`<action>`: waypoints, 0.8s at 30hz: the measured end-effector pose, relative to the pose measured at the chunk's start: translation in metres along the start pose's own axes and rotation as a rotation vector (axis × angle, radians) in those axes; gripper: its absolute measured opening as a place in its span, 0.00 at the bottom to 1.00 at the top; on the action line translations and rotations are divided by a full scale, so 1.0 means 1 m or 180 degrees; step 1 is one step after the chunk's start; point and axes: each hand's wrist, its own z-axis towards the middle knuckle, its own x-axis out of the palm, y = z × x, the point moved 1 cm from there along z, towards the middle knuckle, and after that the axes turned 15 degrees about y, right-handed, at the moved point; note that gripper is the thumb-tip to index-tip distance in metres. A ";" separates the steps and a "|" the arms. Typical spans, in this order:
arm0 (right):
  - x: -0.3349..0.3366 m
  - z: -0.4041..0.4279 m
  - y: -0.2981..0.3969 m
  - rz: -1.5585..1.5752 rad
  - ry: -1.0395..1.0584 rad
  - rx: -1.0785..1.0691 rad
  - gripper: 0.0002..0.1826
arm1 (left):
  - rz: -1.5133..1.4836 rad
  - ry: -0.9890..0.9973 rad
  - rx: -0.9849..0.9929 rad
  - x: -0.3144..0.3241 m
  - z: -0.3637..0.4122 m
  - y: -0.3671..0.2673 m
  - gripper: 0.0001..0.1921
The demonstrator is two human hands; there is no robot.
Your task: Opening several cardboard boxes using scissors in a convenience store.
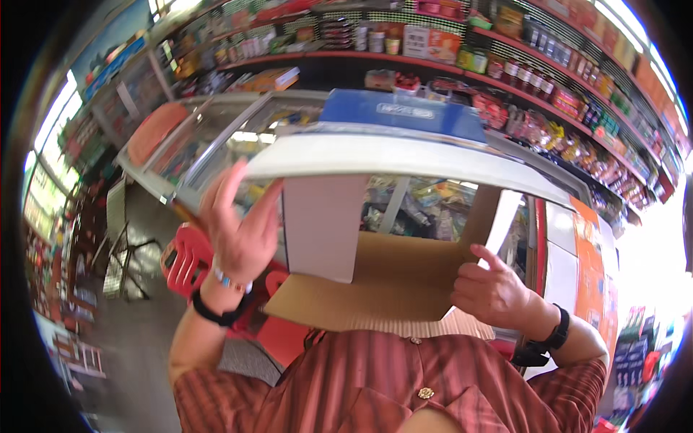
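Before me an opened cardboard box (409, 260), white outside and brown inside, is tilted, and I see through it to the glass counter behind. Its long white panel (395, 154) runs across the top, while a pale flap (323, 227) hangs at the left. My left hand (241, 222) is at the box's left corner, thumb and fingers spread around the edge. At the right side my right hand (487, 287) has curled fingers on the box edge, the index finger raised. Part of the lower flap rests close to my striped shirt.
A glass display counter (216, 140) with packets inside stands ahead, a blue box (403, 112) on top. Red plastic chairs (189, 254) are at the left. Orange-and-white cartons (587, 260) stack at the right. Shelves (390, 56) of goods line the back. A folding stand (127, 254) is on the floor.
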 end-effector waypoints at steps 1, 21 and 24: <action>0.000 -0.006 0.001 -0.0094 0.0164 0.0108 0.04 | -0.0001 0.0031 -0.0113 0.002 -0.010 -0.003 0.18; 0.028 -0.004 0.026 -0.0161 -0.0164 0.0320 0.03 | -0.1654 0.1482 -0.1719 0.113 0.004 -0.054 0.65; 0.033 -0.004 0.030 -0.0270 -0.0198 0.0401 0.06 | -0.1431 0.1489 -0.1620 0.124 0.005 -0.061 0.64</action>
